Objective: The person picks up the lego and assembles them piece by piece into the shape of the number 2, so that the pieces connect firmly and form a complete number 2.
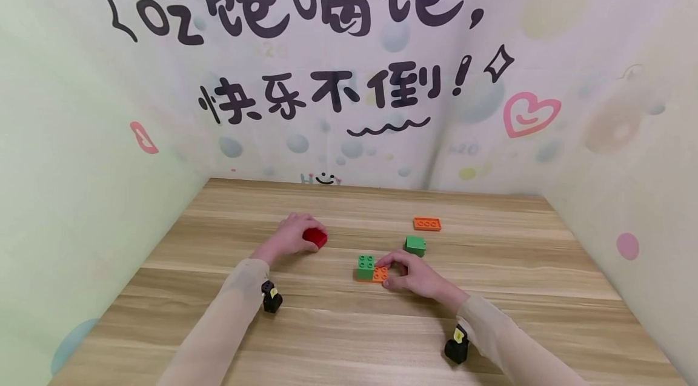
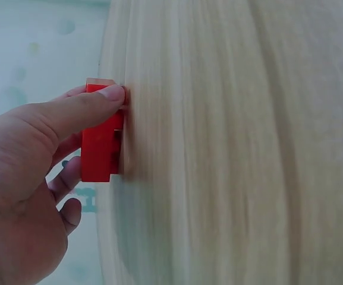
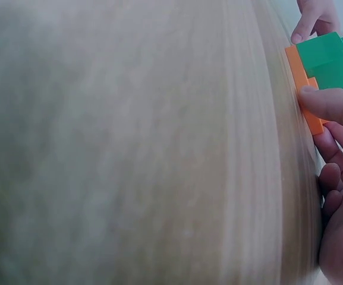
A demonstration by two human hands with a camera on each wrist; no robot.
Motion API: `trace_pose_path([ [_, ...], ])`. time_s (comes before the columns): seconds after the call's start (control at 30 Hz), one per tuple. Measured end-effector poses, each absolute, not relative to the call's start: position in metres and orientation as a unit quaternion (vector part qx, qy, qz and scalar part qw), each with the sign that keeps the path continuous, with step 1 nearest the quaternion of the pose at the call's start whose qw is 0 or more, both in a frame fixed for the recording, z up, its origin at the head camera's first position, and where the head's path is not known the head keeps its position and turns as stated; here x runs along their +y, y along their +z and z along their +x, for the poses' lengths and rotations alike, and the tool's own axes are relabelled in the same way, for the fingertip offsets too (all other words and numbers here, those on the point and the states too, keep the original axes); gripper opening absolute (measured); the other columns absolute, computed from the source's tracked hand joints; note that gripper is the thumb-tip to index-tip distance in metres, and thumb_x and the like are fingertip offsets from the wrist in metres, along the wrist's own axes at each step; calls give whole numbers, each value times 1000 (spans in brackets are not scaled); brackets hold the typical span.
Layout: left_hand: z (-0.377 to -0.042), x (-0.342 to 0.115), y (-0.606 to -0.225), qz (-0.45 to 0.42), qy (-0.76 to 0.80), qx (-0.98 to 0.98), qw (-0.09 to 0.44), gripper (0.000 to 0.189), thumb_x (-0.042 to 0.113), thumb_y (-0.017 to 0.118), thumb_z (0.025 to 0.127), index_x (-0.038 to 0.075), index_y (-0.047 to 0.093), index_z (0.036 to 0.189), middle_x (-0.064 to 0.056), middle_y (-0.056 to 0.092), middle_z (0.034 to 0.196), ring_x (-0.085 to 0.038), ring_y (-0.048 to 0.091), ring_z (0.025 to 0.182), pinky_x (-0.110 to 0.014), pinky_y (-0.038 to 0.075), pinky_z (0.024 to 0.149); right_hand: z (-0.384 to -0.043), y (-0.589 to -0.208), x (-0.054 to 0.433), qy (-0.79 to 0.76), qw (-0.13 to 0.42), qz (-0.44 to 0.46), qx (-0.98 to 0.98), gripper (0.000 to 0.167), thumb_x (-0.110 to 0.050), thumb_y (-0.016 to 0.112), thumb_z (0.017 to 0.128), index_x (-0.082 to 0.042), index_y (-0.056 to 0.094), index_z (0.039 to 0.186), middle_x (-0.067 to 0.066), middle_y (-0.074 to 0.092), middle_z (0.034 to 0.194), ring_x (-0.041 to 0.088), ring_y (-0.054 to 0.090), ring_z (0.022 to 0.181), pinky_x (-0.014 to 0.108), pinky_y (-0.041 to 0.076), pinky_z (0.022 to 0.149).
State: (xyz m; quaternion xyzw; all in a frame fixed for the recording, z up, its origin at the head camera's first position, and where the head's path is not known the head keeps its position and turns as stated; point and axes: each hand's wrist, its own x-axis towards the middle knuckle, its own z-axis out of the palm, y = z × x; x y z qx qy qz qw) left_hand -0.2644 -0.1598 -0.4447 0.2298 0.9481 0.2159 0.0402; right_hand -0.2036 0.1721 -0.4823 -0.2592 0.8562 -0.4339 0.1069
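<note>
Sleeves (image 1: 512, 340) lay nearest my viewpoint while I pinched the orange plate (image 1: 380, 274) (long axis left-right, green brick (image 1: 366, 266) at left) by its right end with the right hand (image 1: 417, 277) and gripped the red brick (image 1: 314, 238), farther left and back, with the left hand (image 1: 291, 234).

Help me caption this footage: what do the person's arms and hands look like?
The left sleeve and right sleeve are plain, long and pale beige. The left device and right device by the wrists are small and black with a yellowish patch. The left hand and right hand wear no gloves.
</note>
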Motion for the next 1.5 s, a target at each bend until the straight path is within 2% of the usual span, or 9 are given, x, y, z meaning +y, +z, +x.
trace_pose_path([
  [0.17,-262,-159,-443,233,199,951,45,38,22,79,84,23,68,120,-9,63,129,-30,47,116,-53,39,96,-204,-483,172,-442,102,-266,851,33,-21,77,85,-17,68,117,9,63,126,16,42,88,22,34,71],
  [0.5,-258,-157,-441,231,206,950,41,36,22,81,82,21,70,117,-7,67,124,-31,52,118,-55,37,101,-203,-480,171,-436,109,-255,856,34,-21,77,85,-22,68,118,2,63,127,14,44,91,22,35,75],
  [0.73,-259,-159,-442,215,242,946,25,37,29,83,80,25,70,115,-1,70,117,-24,51,110,-46,35,95,-203,-482,172,-436,108,-260,855,34,-22,77,86,-20,68,118,5,63,127,14,44,91,22,35,74],
  [0.87,-262,-161,-440,216,252,943,23,37,31,84,78,27,71,112,2,72,111,-22,54,109,-46,31,95,-204,-482,172,-437,107,-263,854,34,-22,77,86,-21,67,118,4,63,127,14,43,87,21,35,72],
  [1.1,-263,-160,-437,227,267,936,30,35,30,84,78,28,68,109,3,73,108,-18,63,103,-48,31,95,-205,-483,172,-443,112,-261,850,33,-23,77,86,-23,67,118,2,62,129,14,46,100,22,36,81],
  [1.2,-262,-159,-434,233,279,931,24,33,29,83,80,25,67,109,1,72,107,-19,64,100,-50,34,96,-205,-483,173,-445,113,-261,849,33,-22,76,86,-23,67,118,2,62,129,15,46,103,22,36,83],
  [1.3,-260,-158,-431,236,299,925,19,33,25,81,82,22,65,110,-2,72,106,-20,64,98,-49,43,96,-204,-483,172,-445,112,-258,850,34,-22,77,86,-22,67,118,3,62,129,15,46,102,22,36,82],
  [1.4,-260,-157,-430,237,316,918,20,38,21,80,83,21,63,118,-5,72,108,-21,65,99,-45,52,92,-203,-482,172,-446,114,-256,850,34,-22,77,86,-20,67,119,4,62,130,15,46,99,22,36,80],
  [1.5,-261,-157,-429,243,321,915,20,46,17,78,86,19,61,128,-7,71,111,-23,65,101,-45,53,92,-202,-481,172,-447,113,-258,849,34,-20,76,86,-17,67,119,7,63,130,16,46,99,23,36,79],
])
